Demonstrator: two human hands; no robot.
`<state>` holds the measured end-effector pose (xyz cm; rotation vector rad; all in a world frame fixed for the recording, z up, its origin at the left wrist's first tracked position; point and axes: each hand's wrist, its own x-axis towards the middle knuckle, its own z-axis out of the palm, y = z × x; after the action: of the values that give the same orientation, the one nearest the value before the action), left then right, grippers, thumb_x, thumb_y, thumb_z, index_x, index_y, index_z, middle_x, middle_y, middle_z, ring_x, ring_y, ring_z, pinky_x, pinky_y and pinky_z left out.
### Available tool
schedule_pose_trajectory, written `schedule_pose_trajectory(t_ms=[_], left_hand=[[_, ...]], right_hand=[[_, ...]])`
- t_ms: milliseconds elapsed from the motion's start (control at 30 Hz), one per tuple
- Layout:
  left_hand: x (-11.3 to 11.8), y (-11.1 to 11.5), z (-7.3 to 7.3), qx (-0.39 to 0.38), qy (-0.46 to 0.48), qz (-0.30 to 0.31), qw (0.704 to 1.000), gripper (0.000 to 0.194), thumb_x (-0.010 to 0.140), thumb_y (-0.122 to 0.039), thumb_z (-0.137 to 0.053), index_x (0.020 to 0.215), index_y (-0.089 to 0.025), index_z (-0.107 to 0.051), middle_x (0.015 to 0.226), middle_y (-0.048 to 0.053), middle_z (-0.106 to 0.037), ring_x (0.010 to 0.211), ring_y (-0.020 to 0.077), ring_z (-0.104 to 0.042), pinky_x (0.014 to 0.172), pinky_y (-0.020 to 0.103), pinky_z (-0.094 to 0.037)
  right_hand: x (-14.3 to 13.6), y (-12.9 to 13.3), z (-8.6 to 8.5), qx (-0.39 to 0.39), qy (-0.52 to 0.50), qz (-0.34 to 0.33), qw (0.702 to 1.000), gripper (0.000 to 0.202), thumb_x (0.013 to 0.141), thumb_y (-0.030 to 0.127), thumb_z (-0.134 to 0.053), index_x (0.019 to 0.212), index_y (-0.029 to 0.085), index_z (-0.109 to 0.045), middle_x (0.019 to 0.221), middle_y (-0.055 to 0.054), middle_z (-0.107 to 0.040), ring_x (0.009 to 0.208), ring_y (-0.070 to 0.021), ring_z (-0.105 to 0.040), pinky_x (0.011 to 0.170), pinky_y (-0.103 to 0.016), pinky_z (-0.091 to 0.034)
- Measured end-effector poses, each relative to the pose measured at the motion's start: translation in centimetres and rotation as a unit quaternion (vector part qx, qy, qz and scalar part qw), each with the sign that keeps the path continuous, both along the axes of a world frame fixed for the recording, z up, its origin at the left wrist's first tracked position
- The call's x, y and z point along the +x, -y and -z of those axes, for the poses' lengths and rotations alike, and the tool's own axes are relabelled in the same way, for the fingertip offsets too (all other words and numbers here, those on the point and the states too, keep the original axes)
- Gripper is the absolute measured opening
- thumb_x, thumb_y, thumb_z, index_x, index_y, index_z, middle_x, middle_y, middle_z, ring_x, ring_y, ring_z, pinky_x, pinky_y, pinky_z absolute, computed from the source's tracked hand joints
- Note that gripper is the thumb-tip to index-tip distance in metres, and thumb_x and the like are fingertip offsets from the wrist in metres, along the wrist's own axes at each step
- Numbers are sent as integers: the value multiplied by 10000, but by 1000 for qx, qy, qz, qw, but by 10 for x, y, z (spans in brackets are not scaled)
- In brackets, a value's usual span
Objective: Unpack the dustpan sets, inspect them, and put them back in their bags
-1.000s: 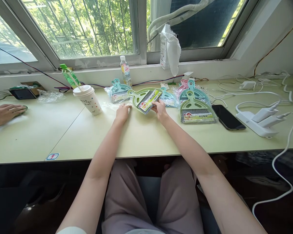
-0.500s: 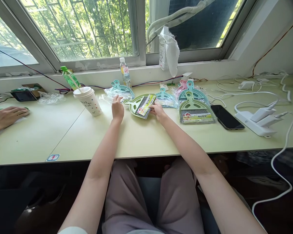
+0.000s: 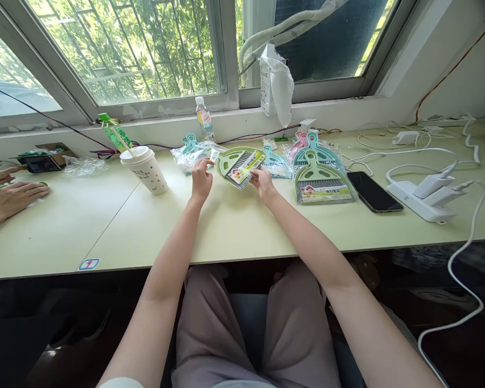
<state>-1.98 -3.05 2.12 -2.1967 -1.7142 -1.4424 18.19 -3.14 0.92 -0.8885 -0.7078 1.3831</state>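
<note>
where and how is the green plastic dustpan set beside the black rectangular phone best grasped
Probably take the green plastic dustpan set by its wide edge from the near side: that edge faces the person, while its narrow handle overlaps the blue plastic dustpan behind.

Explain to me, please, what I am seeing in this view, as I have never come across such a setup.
There is no robot here, only a person's two bare hands. The camera is worn on that person's head and looks forward and down at them. The right hand holds a green dustpan-and-brush set; the left hand is at its handle end, though its grip is unclear. On the table are a white cup, another green set, a black phone and a white power strip. Another person's hands show at the far left.
</note>
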Motion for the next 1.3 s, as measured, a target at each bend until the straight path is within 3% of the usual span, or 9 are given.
schedule_pose_trajectory(t_ms=[167,367,600,800,933,1033,1100,1233,1300], left_hand=[[0,-1,4,-2,-28,-25,999,617,686,75,-314,1153,-233,-574,1374,74,-540,1342,167,-491,1073,334,-469],[7,2,7,22,34,49,998,642,738,29,-348,1302,-255,-459,1431,88,-493,1247,156,-585,1022,315,-515],[12,12,-9,-11,68,62,996,733,771,-28,-429,1417,-353,-311,1494,80,-449,1232,189,-611,999,355,-534],[22,17,-9,-27,55,132,989,643,780,-58,-449,1369,-305,-377,1420,78,-510,1173,190,-633,964,351,-554],[24,19,-4,87,123,50,987,471,856,-149,-553,1305,-259,-462,1501,111,-412,1422,265,-395,1156,442,-373],[20,14,-5,121,281,-26,952,602,830,-269,-697,1360,-254,-411,1587,128,-270,1522,272,-180,1220,429,-245],[14,7,-7,53,418,-18,907,646,822,-362,-727,1369,-257,-399,1568,138,-302,1499,262,-257,1192,409,-302],[6,-6,-7,-158,584,154,782,400,896,-472,-619,1184,-200,-566,1260,122,-626,1205,236,-616,1008,353,-511],[7,-8,-5,-186,599,204,751,275,909,-385,-621,1088,-176,-616,1085,81,-704,1031,195,-686,924,303,-553]], right_hand=[[6,-4,-2,0,-31,21,999,167,787,48,-502,868,177,-571,775,11,-697,651,-98,-639,670,-214,-569],[1,-4,1,7,3,-32,999,181,775,44,-511,870,183,-577,727,17,-691,632,-110,-650,727,-256,-588],[2,-3,2,20,13,-23,999,205,768,49,-524,902,190,-587,754,17,-706,635,-108,-657,722,-259,-593],[-2,-3,3,23,32,-63,997,230,723,40,-544,880,197,-602,773,27,-724,653,-111,-667,661,-242,-599],[-6,-1,5,42,15,-50,998,239,729,50,-557,906,207,-593,816,32,-730,699,-112,-682,734,-270,-616],[-5,-2,5,53,-5,-38,998,220,755,59,-558,914,208,-585,849,20,-734,749,-122,-698,824,-309,-617],[-3,-3,4,58,-11,-37,998,200,772,64,-559,910,205,-584,853,11,-735,775,-132,-705,860,-331,-614],[-5,-3,5,72,0,-57,996,206,776,76,-601,931,210,-584,872,0,-739,823,-158,-721,889,-372,-614],[-8,-3,6,80,8,-66,995,216,771,88,-629,943,212,-583,881,-6,-739,860,-174,-726,906,-398,-611]])
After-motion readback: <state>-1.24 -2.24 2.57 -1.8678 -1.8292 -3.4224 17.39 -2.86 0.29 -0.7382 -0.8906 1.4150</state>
